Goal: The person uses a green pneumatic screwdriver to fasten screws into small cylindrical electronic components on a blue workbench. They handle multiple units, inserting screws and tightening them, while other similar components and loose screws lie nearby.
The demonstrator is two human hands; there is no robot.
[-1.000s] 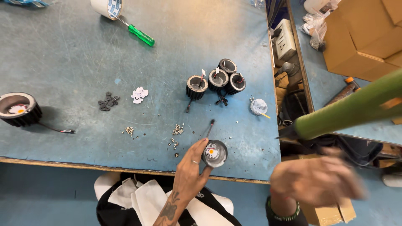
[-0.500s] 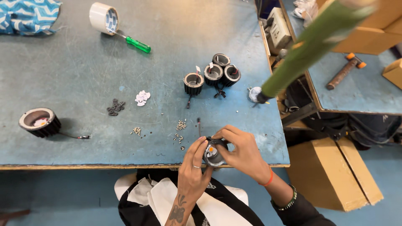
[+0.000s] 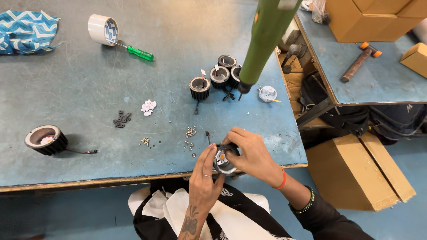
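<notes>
- Right hand (image 3: 255, 155) has joined left hand (image 3: 205, 174); both now grip the round lamp housing (image 3: 223, 159) at the worktop (image 3: 89, 89) edge.
- Assembly looks underway.

Both hands meet at lower centre of the frame. The left hand (image 3: 205, 175) rises from the bottom edge on a tattooed forearm, a ring on one finger, fingers curled inward. The right hand (image 3: 252, 153) reaches in from the lower right, fingers bent and closed, wrist wearing an orange band and a beaded bracelet.
</notes>
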